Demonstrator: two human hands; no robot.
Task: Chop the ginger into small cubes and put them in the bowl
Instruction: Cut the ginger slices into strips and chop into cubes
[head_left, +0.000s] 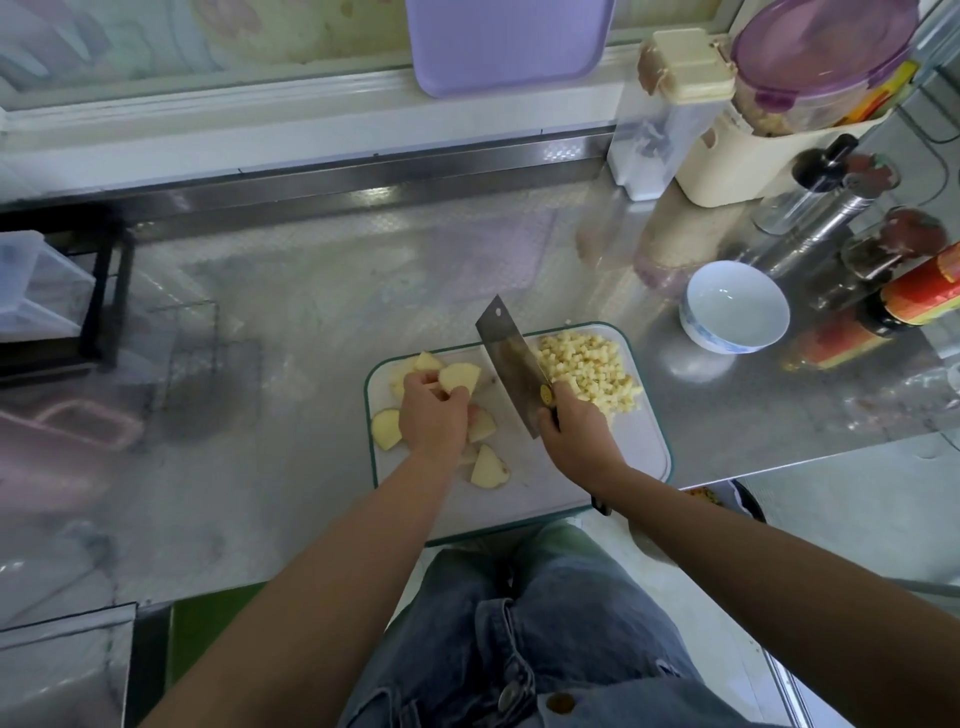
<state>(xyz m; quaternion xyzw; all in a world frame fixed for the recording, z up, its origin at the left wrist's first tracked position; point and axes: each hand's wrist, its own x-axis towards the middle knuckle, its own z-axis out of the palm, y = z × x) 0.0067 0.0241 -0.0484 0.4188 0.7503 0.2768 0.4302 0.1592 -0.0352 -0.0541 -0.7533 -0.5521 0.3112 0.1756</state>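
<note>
Well, on the cutting board (519, 493), nearest its front edge, lie loose ginger slices (488, 467). Just past them, at the board's left side, the left hand (434, 415) curls its fingers around 1 slice (460, 376). The right hand (571, 431), over the board's middle, grips the cleaver (511, 364) by its handle, blade slanting toward the far edge. A pile of ginger cubes (592, 364) fills the board's far right corner. Beyond that corner, off the board, stands the bowl (735, 306).

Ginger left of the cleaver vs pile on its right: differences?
The ginger slices are large flat pieces; the cube pile is small dice. The slices lie scattered; the cube pile is heaped. The left hand grips a slice; no hand holds the cube pile. Both are pale yellow, on the cutting board.
</note>
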